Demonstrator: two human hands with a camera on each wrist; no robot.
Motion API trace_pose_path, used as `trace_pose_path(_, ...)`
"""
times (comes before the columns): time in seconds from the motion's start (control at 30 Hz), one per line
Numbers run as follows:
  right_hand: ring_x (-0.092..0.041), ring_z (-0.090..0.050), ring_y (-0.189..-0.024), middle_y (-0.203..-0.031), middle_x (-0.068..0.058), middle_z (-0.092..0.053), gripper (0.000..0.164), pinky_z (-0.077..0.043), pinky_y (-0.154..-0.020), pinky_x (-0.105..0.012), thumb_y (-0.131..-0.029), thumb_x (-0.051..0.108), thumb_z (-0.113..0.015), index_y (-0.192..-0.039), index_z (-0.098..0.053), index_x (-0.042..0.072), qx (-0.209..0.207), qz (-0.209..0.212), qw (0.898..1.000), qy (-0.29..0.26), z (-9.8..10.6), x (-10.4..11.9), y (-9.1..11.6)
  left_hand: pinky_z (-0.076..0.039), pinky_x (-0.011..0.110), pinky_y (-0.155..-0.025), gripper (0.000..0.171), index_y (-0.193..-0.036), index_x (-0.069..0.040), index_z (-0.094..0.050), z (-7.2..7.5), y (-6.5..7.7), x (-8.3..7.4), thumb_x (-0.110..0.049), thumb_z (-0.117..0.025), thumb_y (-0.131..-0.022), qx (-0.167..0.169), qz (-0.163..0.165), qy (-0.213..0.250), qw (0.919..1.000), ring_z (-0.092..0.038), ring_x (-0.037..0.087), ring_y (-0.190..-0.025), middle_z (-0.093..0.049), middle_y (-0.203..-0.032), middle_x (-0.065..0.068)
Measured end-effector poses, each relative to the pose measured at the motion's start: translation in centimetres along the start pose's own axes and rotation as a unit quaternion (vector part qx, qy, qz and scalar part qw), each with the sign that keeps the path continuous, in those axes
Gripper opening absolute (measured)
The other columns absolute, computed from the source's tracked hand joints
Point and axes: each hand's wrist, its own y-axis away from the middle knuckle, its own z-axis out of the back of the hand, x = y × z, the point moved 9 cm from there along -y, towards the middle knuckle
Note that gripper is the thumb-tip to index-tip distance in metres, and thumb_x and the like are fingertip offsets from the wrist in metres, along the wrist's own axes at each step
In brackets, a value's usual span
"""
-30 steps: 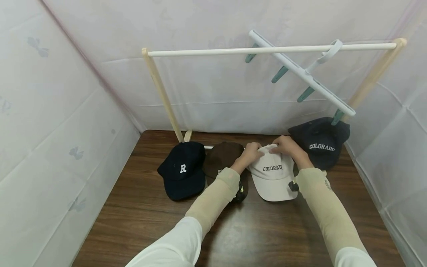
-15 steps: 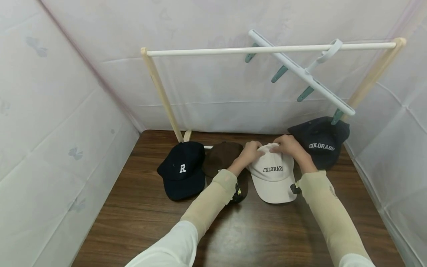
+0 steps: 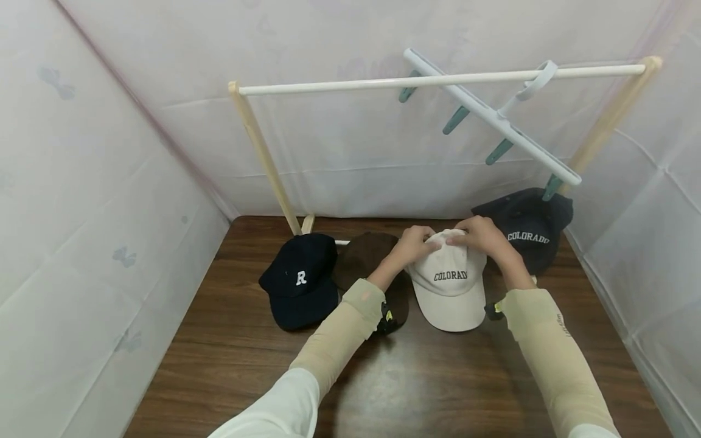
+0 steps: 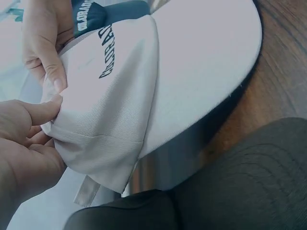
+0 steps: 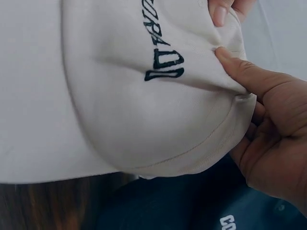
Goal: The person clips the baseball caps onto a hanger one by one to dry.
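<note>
Together, left hand (image 3: 414,244) and right hand (image 3: 482,236) pinch white cap (image 3: 451,298) at crown's far end, thumbs close together on front, other fingers curled behind. Cap lies between hands, toward near side; long axis far to near, crown far, brim near; neither hand clearly nearer. Brown cap (image 3: 362,258) just left, partly behind left arm (image 3: 335,319); black cap (image 3: 300,295) farther left. Dark gray cap (image 3: 526,252) right. Clip hanger (image 3: 487,114) above, slanting far left to near right.
</note>
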Motion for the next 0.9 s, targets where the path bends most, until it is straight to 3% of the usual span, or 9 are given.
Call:
trace_pose_path(0.27,-0.022,-0.065,-0.074,-0.101,-0.020,-0.074,0.042,-0.052,-0.062,-0.032,-0.093,0.034,-0.076,-0.113,-0.075,-0.002,-0.024,-0.005,1.000,-0.016,1.4,1.0,1.3,-0.051,0.022,-0.070,0.020,-0.114,-0.007,-0.073,1.2,0.5,-1.2,-0.020,-0.070,-0.099,0.006,-0.015,-0.001,0.9999,-0.066,0.016,-0.091,-0.072,-0.112,0.008)
trace_pose_path(0.7,-0.023,-0.063,-0.073,-0.096,-0.017,-0.072,0.035,-0.052,-0.060,-0.032,-0.092,0.029,-0.078,-0.110,-0.075,-0.001,-0.051,0.002,0.999,-0.018,2.5,2.2,2.2,-0.048,0.023,-0.071,0.014,-0.106,-0.010,-0.072,2.4,1.0,-1.7,-0.020,-0.072,-0.097,-0.011,-0.023,0.006,0.9997,-0.059,0.013,-0.081,-0.071,-0.099,0.003)
trace_pose_path(0.9,-0.021,-0.064,-0.072,-0.097,-0.018,-0.072,0.036,-0.052,-0.059,-0.031,-0.093,0.030,-0.077,-0.110,-0.075,-0.002,-0.056,0.009,0.998,-0.018,2.6,2.3,2.4,-0.048,0.023,-0.070,0.012,-0.103,-0.013,-0.073,2.6,1.3,-2.0,-0.021,-0.076,-0.094,-0.018,-0.014,0.007,0.9997,-0.060,0.012,-0.081,-0.073,-0.102,0.003)
